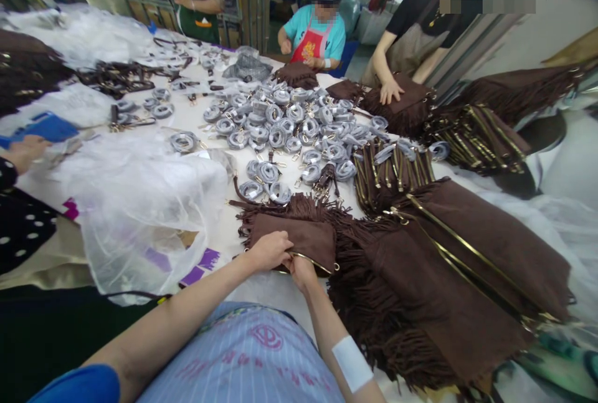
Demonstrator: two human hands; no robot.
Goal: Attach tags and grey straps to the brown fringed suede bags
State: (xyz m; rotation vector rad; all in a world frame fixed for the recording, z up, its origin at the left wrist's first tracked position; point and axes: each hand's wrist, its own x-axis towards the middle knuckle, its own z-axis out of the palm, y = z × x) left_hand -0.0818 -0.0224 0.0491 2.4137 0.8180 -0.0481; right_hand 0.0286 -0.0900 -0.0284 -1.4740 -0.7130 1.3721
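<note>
White tabletop (228,232), left hand (273,248) and right hand (302,270) on brown bag (313,235)

Holding a gold-trimmed, fringed brown bag (313,236) by its near edge with left hand (271,251) and right hand (303,271) close together, below mid-frame. Heaped with grey coils (276,136) at centre. Piled with more brown bags (448,291) at lower right. Strewn with translucent white wrapping (140,185) at left.

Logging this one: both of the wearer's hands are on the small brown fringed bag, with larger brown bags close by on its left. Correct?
One slip: the larger brown bags lie to the right of the small brown fringed bag, as the head view shows. The left hand and right hand are indeed both on it.
</note>
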